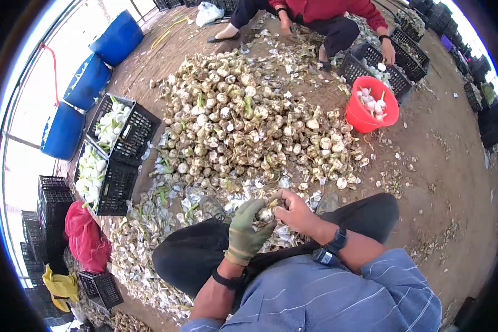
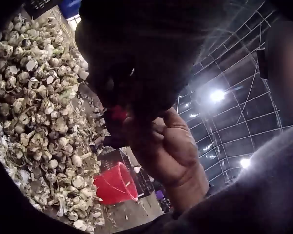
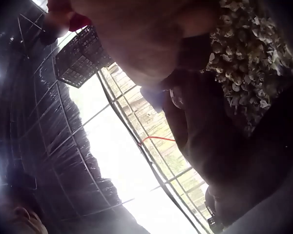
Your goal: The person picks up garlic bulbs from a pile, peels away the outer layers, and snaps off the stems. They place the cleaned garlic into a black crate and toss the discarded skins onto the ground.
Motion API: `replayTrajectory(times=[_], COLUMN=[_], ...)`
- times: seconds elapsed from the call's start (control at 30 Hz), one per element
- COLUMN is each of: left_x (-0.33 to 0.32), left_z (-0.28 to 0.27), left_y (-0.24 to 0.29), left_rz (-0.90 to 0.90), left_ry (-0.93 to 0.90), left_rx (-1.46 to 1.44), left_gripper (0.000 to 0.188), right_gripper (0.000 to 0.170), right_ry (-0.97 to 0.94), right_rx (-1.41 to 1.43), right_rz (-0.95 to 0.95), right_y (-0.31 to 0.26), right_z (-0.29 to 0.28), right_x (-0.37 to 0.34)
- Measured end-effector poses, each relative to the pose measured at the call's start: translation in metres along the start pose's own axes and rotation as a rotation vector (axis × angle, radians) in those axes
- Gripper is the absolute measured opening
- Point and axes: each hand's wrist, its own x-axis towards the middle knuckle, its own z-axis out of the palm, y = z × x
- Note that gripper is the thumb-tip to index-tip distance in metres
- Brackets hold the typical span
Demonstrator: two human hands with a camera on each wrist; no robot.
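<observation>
In the head view, my left grip (image 1: 244,229), in a green-grey glove with a striped cuff, has its fingers curled around a small, pale, dirt-marked garlic bulb (image 1: 268,213), and my bare right grip (image 1: 297,213) pinches it from the other side between thumb and fingers. The bulb is between both grips, above my dark trousers (image 1: 202,249) and just this side of a big heap of soil-stained garlic bulbs (image 1: 232,122) on the brown earth floor (image 1: 426,166). Two black slatted plastic crates (image 1: 115,182) of white garlic stand left of the heap; a bright red plastic bucket (image 1: 365,118) with cleaned bulbs inside stands right of it, and a person in a red top (image 1: 337,10) crouches beyond. In the left wrist view, my right grip shows with its fingers bent beside the dark shape of my left grip; the bulb is hidden there, with heap and red bucket behind. In the right wrist view, my right grip is a dim blur at the top, so I cannot tell its hold from there; the heap shows at the upper right.
</observation>
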Motion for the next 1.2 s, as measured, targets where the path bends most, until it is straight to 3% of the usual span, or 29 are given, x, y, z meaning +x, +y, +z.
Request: replayTrajectory(times=[0.17, 0.27, 0.3, 0.4, 0.5, 0.6, 0.7, 0.8, 0.9, 1.0, 1.1, 1.2], left_x=[0.006, -0.003, 0.0, 0.0, -0.002, 0.002, 0.001, 0.0, -0.004, -0.005, -0.009, -0.003], left_z=[-0.002, 0.002, -0.003, -0.004, 0.002, -0.002, -0.004, -0.006, -0.008, -0.013, -0.01, -0.03], left_y=[0.0, 0.001, 0.005, 0.006, 0.001, 0.001, -0.001, -0.002, -0.001, 0.001, -0.005, 0.006], left_rz=[0.034, -0.365, -0.297, -0.564, -0.483, -0.165, 0.011, 0.064, -0.011, -0.113, -0.461, -0.617], left_ry=[-0.041, -0.109, -0.134, -0.189, -0.091, -0.076, -0.011, 0.004, -0.012, -0.086, -0.146, -0.195], left_rx=[-0.056, -0.501, -0.432, -0.684, -0.748, -0.304, -0.119, -0.091, -0.103, -0.209, -0.972, -1.17], left_gripper=[0.057, 0.051, 0.051, 0.052, 0.055, 0.051, 0.055, 0.057, 0.056, 0.061, 0.064, 0.067], right_gripper=[0.02, 0.02, 0.018, 0.017, 0.018, 0.019, 0.019, 0.018, 0.018, 0.019, 0.017, 0.015], right_ry=[0.057, 0.044, 0.056, 0.039, 0.088, 0.056, 0.113, 0.153, 0.122, 0.071, 0.064, 0.129], right_rx=[0.058, 0.067, 0.1, 0.185, 0.109, 0.019, -0.093, -0.105, 0.009, 0.093, 0.028, 0.024], right_rz=[-0.078, 0.02, 0.052, 0.058, 0.02, 0.094, -0.041, -0.067, -0.074, 0.064, 0.036, -0.047], right_y=[0.005, -0.001, -0.004, -0.01, -0.019, -0.024, -0.004, -0.001, 0.003, -0.004, -0.021, -0.018], right_z=[0.005, -0.002, -0.003, -0.002, 0.003, 0.001, 0.006, 0.012, 0.011, 0.006, 0.005, -0.009], right_x=[0.002, 0.001, 0.0, -0.004, -0.006, -0.007, -0.002, -0.003, -0.004, -0.008, -0.01, -0.006])
